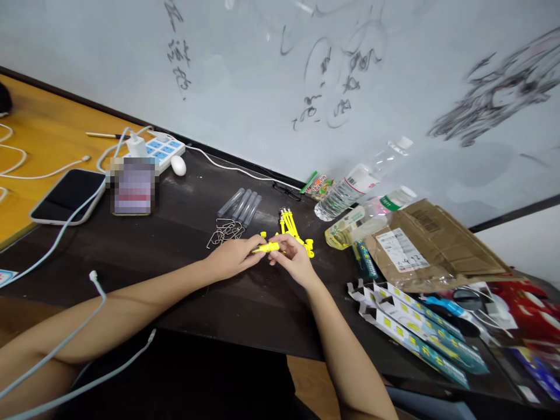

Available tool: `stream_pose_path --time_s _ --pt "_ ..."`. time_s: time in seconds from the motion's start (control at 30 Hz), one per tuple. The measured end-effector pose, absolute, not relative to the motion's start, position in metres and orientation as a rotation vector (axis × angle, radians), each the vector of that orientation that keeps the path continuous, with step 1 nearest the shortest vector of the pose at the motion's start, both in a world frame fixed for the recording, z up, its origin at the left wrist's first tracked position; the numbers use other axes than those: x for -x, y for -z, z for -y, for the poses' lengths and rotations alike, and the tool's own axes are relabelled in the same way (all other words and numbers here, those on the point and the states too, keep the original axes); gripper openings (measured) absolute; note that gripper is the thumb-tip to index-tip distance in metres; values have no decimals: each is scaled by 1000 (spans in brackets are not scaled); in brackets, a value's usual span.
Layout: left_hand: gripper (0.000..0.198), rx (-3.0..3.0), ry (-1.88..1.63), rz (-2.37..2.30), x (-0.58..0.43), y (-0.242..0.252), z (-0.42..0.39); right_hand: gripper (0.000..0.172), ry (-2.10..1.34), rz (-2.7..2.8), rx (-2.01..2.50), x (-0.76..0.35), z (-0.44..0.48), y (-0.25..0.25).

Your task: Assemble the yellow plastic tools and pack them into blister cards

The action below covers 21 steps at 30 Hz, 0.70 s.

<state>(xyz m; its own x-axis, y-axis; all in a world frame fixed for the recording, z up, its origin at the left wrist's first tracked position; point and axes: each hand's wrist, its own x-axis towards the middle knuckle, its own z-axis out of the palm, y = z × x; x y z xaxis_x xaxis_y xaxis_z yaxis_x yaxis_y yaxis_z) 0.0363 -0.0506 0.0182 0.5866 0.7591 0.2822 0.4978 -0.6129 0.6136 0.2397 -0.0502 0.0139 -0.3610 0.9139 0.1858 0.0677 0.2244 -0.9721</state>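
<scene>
In front of me, both hands meet over the dark tabletop around a small yellow plastic part [268, 247]. My left hand [236, 256] pinches its left end, where a thin dark or metallic tip shows. The fingers of my right hand [294, 259] are closed at its right end. Just beyond my right hand lies a pile of similar yellow parts [289, 221], some long and thin with metal ends. A small yellow cap-like piece [263, 234] sits close to my left fingertips. Several clear tubes [240, 207] lie beyond my left hand, with a tangle of bent metal wire hooks [224, 232] nearer.
Two plastic bottles [350, 189], a brown parcel [433, 239] and open slim boxes [415, 326] crowd the right. At the left are a phone [67, 195], a blurred-out device [132, 186], a power strip [161, 150] and white cables [52, 254]. A whiteboard [245, 76] rises behind.
</scene>
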Motion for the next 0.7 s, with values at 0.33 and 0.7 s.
stream_pose_path --time_s 0.33,0.7 --pt "25 -2249 -637 -954 -35 -23 47 23 -1184 1746 960 -246 51 -19" --pt "28 -2286 -617 -914 -35 -19 45 18 -1209 1844 884 -251 51 -21"
